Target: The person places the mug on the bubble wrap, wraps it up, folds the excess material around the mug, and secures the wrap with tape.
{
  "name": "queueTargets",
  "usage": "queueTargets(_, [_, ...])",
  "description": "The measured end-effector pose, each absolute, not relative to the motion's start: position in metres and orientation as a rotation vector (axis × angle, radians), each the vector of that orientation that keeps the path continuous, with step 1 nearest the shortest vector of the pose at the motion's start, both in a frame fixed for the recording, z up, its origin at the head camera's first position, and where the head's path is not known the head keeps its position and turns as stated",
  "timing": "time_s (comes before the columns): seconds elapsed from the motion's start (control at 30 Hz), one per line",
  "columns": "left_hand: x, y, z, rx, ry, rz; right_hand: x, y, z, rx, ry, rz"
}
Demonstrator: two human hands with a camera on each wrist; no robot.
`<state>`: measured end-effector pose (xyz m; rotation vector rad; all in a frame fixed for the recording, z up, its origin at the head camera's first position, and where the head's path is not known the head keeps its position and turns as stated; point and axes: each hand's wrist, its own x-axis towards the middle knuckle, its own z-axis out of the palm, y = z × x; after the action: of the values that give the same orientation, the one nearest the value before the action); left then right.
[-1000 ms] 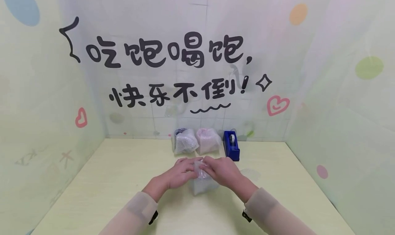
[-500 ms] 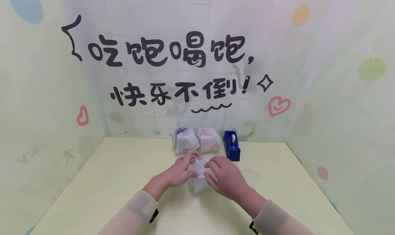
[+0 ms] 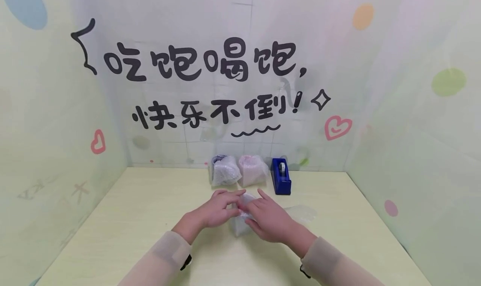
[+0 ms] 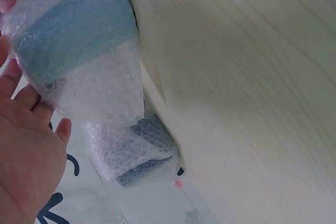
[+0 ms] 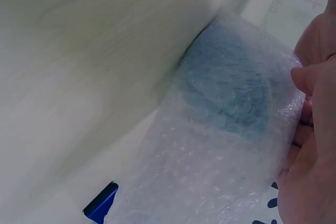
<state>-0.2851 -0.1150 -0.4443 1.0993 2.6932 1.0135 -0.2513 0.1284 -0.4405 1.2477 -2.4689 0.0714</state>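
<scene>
A bluish object wrapped in bubble wrap (image 3: 239, 228) stands on the table between my hands; its blue shows through the plastic in both wrist views. My left hand (image 3: 215, 210) holds the left side of the bundle, fingers behind it and thumb toward the front. Over the top and right side, my right hand (image 3: 273, 221) holds the bubble wrap, with the index finger raised and other fingers bent onto the plastic. A loose flap (image 3: 303, 213) of wrap spreads out to the right. The hands hide much of the bundle's top in the head view.
Behind the bundle stand two more bubble-wrapped objects, one dark blue (image 3: 225, 171) and one pink (image 3: 253, 171). A blue tape dispenser (image 3: 281, 177) is right of them. Printed sheets (image 3: 210, 148) enclose the pale wooden table (image 3: 143, 219) at the back and sides.
My right hand has drawn off the top, opened slightly, then come back over it with bent fingers on the plastic. The left hand has stayed at the left side, its fingers shifting slightly.
</scene>
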Motion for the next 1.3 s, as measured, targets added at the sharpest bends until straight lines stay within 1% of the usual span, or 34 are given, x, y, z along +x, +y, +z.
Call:
queueTargets(0.27, [-0.284, -0.118, -0.444, 1.135, 2.691, 0.977, -0.264, 0.121, -0.428, 1.358, -2.644, 0.101])
queueTargets(0.43, [-0.282, -0.119, -0.441, 1.133, 2.701, 0.97, -0.266, 0.121, -0.426, 1.324, -2.754, 0.235])
queueTargets(0.57, [-0.282, -0.118, -0.44, 1.071, 2.69, 0.977, -0.266, 0.122, -0.428, 1.3, -2.729, 0.265])
queueTargets(0.8, [-0.282, -0.115, -0.436, 1.147, 2.726, 0.849, -0.263, 0.122, -0.429, 1.281, -2.67, 0.218])
queueTargets(1.07, [-0.281, -0.109, -0.428, 1.118, 2.691, 0.807, -0.265, 0.125, -0.428, 1.29, -2.634, 0.155])
queueTargets(1.3, [-0.281, -0.108, -0.427, 1.084, 2.726, 0.744, -0.261, 0.137, -0.422, 1.22, -2.549, 0.13])
